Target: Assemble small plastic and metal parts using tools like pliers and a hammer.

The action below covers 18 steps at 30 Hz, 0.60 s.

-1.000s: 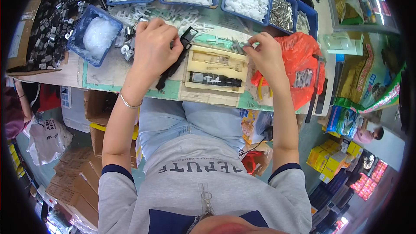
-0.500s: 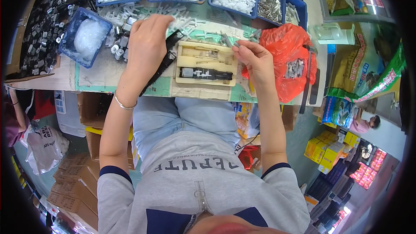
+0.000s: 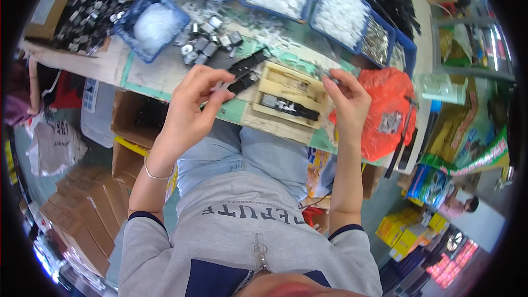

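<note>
My left hand (image 3: 193, 99) is closed in a pinch near the table's front edge, left of a cream fixture block (image 3: 265, 84). A small whitish piece (image 3: 221, 85) shows between its thumb and fingers. Beside that hand lie black strip-like parts (image 3: 248, 69). Seated in the block's near slot is a black elongated part (image 3: 300, 109) with a silver end and small white pieces on it. At the block's right end my right hand (image 3: 351, 98) pinches a small grey piece (image 3: 326, 75), partly hidden by the fingers.
Blue bins (image 3: 301, 18) of white pieces and metal pins line the back. A blue basket (image 3: 122, 32) holds a clear bag. Loose silver and black parts (image 3: 208, 44) lie beside it. A red plastic bag (image 3: 379, 91) and a hammer-like tool (image 3: 407, 118) sit at the right.
My left hand has come back from the loose white pieces toward the front edge, now pinching a whitish piece. My right hand stays by the block. The whole view has tilted.
</note>
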Each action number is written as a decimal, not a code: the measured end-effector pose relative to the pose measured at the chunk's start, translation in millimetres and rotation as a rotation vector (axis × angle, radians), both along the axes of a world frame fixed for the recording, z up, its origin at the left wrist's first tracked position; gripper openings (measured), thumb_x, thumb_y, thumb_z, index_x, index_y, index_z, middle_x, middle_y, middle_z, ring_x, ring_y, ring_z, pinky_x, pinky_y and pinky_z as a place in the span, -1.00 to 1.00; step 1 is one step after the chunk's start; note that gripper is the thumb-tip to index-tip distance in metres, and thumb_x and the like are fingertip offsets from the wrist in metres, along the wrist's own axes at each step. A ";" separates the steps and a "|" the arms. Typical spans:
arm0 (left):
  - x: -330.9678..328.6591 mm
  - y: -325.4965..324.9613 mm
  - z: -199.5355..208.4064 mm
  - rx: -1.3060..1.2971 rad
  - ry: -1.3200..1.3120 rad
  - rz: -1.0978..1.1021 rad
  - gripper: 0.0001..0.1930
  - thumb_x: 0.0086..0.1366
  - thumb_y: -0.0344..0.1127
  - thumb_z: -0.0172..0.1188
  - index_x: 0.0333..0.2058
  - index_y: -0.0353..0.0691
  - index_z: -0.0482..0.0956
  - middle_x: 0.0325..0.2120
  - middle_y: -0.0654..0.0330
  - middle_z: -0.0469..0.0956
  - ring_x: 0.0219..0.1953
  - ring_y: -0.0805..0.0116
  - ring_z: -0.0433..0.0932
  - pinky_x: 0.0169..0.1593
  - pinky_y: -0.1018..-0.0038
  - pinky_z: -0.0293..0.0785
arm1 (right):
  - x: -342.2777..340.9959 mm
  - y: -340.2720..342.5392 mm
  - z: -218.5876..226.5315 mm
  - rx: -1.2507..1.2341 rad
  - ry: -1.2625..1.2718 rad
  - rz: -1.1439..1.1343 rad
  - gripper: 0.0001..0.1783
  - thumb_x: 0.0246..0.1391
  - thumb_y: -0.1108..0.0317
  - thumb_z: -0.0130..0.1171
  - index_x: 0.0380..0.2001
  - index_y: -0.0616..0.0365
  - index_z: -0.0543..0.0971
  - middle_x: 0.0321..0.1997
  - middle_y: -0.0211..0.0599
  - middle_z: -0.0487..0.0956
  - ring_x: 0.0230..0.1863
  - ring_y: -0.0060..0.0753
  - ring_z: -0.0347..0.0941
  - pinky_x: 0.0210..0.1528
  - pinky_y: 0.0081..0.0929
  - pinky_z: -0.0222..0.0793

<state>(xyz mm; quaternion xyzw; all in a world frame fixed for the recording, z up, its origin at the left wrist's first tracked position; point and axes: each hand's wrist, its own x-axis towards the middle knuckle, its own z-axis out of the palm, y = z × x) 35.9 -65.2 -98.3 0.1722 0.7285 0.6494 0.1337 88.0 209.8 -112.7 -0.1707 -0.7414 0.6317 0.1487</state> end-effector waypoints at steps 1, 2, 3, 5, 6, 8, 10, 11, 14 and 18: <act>3.8 -8.5 -1.3 0.079 -0.014 0.071 -0.77 0.20 -0.66 0.06 -0.16 -0.36 0.46 -0.28 0.25 0.37 -0.28 0.54 0.45 -0.15 0.62 0.40 | -0.3 -3.8 1.9 -0.068 0.015 -0.003 -0.76 -0.08 0.62 0.27 -0.26 0.39 0.57 -0.14 -0.31 0.52 -0.26 -0.63 0.48 -0.20 -0.73 0.38; 3.4 -18.2 0.0 0.042 0.064 0.155 -0.77 0.19 -0.65 0.08 -0.16 -0.35 0.46 -0.29 0.25 0.39 -0.28 0.55 0.44 -0.16 0.63 0.40 | 0.4 -5.1 3.4 -0.082 0.006 -0.001 -0.76 -0.08 0.62 0.27 -0.26 0.39 0.56 -0.15 -0.31 0.52 -0.26 -0.62 0.48 -0.19 -0.72 0.38; 2.4 -29.2 3.0 0.003 0.141 0.237 -0.78 0.19 -0.64 0.10 -0.16 -0.35 0.47 -0.30 0.26 0.41 -0.28 0.56 0.44 -0.17 0.63 0.40 | 0.8 -5.3 4.9 -0.096 -0.005 0.000 -0.75 -0.08 0.63 0.27 -0.25 0.39 0.56 -0.15 -0.31 0.53 -0.26 -0.61 0.49 -0.19 -0.72 0.39; -5.8 -49.0 13.6 -0.143 0.303 0.413 -0.73 0.17 -0.61 0.16 -0.13 -0.35 0.48 -0.31 0.28 0.47 -0.29 0.59 0.43 -0.19 0.67 0.37 | 1.2 -5.8 4.8 -0.148 0.022 0.007 -0.74 -0.08 0.65 0.25 -0.24 0.38 0.56 -0.18 -0.30 0.55 -0.25 -0.55 0.53 -0.16 -0.69 0.41; -15.0 -58.5 19.3 -0.194 0.373 0.466 -0.73 0.17 -0.60 0.17 -0.12 -0.34 0.51 -0.31 0.28 0.48 -0.30 0.61 0.41 -0.21 0.69 0.34 | 1.5 -5.6 4.1 -0.148 0.018 0.014 -0.74 -0.08 0.65 0.25 -0.23 0.38 0.56 -0.18 -0.30 0.55 -0.24 -0.54 0.53 -0.15 -0.68 0.42; -34.9 -74.2 27.7 -0.217 0.462 0.526 -0.82 0.16 -0.60 0.17 -0.24 -0.30 0.60 -0.38 0.28 0.53 -0.34 0.56 0.47 -0.28 0.60 0.41 | 2.0 -5.7 3.4 -0.148 0.012 0.024 -0.74 -0.08 0.66 0.24 -0.23 0.38 0.56 -0.18 -0.29 0.56 -0.22 -0.51 0.54 -0.13 -0.66 0.43; -55.4 -87.8 27.3 -0.275 0.531 0.519 -0.83 0.14 -0.63 0.16 -0.28 -0.32 0.61 -0.39 0.23 0.54 -0.36 0.51 0.49 -0.31 0.60 0.42 | 1.7 -6.7 4.9 -0.165 0.004 0.031 -0.72 -0.08 0.66 0.24 -0.21 0.38 0.55 -0.18 -0.24 0.56 -0.21 -0.48 0.55 -0.13 -0.64 0.44; -64.9 -92.7 26.8 -0.300 0.564 0.510 -0.83 0.13 -0.64 0.15 -0.31 -0.33 0.61 -0.40 0.21 0.54 -0.37 0.48 0.51 -0.32 0.60 0.42 | 2.0 -6.0 5.4 -0.168 -0.001 0.027 -0.72 -0.08 0.66 0.24 -0.21 0.38 0.55 -0.18 -0.23 0.56 -0.21 -0.47 0.55 -0.12 -0.63 0.45; -84.1 -103.4 27.9 -0.544 0.779 0.299 -0.82 0.10 -0.64 0.16 -0.28 -0.36 0.59 -0.44 0.15 0.52 -0.34 0.41 0.52 -0.27 0.61 0.43 | -0.1 -2.9 7.3 -0.180 0.027 0.031 -0.70 -0.08 0.67 0.24 -0.19 0.38 0.54 -0.18 -0.19 0.57 -0.20 -0.46 0.55 -0.11 -0.61 0.45; -98.6 -98.1 25.7 -0.775 0.977 0.136 -0.90 -0.02 -0.59 0.21 -0.45 -0.31 0.58 -0.51 0.18 0.52 -0.38 0.27 0.47 -0.28 0.44 0.42 | -3.2 -8.4 14.6 -0.174 0.064 0.041 -0.68 -0.09 0.69 0.24 -0.18 0.38 0.54 -0.19 -0.20 0.57 -0.18 -0.44 0.54 -0.09 -0.59 0.46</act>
